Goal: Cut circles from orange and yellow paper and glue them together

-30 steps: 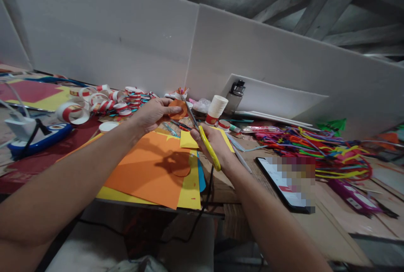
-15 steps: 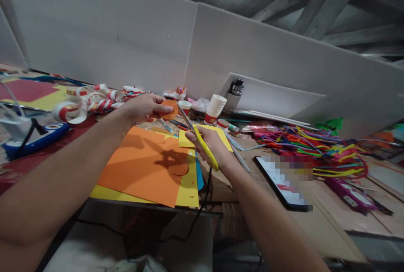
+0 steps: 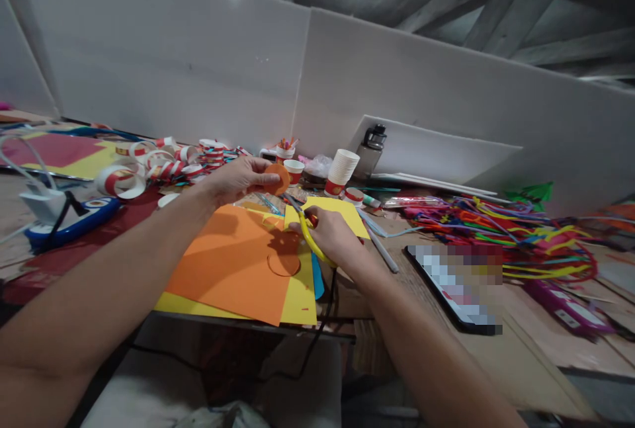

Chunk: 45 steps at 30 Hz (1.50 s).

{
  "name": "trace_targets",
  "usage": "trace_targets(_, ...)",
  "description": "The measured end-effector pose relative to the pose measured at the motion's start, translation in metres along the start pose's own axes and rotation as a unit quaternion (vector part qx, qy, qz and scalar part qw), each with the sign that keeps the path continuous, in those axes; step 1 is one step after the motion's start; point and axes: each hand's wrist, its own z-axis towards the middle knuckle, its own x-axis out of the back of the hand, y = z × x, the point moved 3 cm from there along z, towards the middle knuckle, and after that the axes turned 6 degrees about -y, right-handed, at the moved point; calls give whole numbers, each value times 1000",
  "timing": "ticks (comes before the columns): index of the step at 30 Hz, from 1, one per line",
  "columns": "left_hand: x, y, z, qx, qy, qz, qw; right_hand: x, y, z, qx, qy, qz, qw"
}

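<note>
My left hand (image 3: 243, 176) pinches a round orange paper disc (image 3: 278, 180) between thumb and fingers, raised above the table. Yellow-handled scissors (image 3: 308, 237) are gripped in my right hand (image 3: 330, 229), with the blades pointing up and left, just below and to the right of the disc. Beneath both hands lies an orange paper sheet (image 3: 228, 262) on top of a yellow sheet (image 3: 298, 302). A thin orange ring-shaped offcut (image 3: 284, 265) rests near the sheet's right edge. Another yellow piece of paper (image 3: 347, 213) lies behind my right hand.
A stack of paper cups (image 3: 341, 170) and a dark bottle (image 3: 372, 150) stand at the back. Cut cup rings (image 3: 122, 180) and a blue power strip (image 3: 74, 219) sit left. To the right are a phone (image 3: 446, 289), colourful pipe cleaners (image 3: 496, 229) and a purple object (image 3: 565, 309).
The scissors' blades have dropped lower, away from the disc's edge. My left hand still holds the disc. The whole view has shifted slightly.
</note>
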Motion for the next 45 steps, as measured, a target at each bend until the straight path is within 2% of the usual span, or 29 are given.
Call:
trace_targets(6,-1,1,0,-5,-17,-1,1000,8,2,1,90,44,123,987)
trace_targets(13,-8,5,-3,5,-54,25,998,9,-9,-7,131,15,140,981)
trace_targets(25,-9,5,-3,14,-52,55,997,9,-9,-7,108,28,122,986)
trace_targets(36,-8,5,-3,25,-53,61,996,7,-6,-5,135,49,103,984)
trace_targets(45,-11,7,-7,28,-62,67,995,6,-8,-6,102,38,118,987)
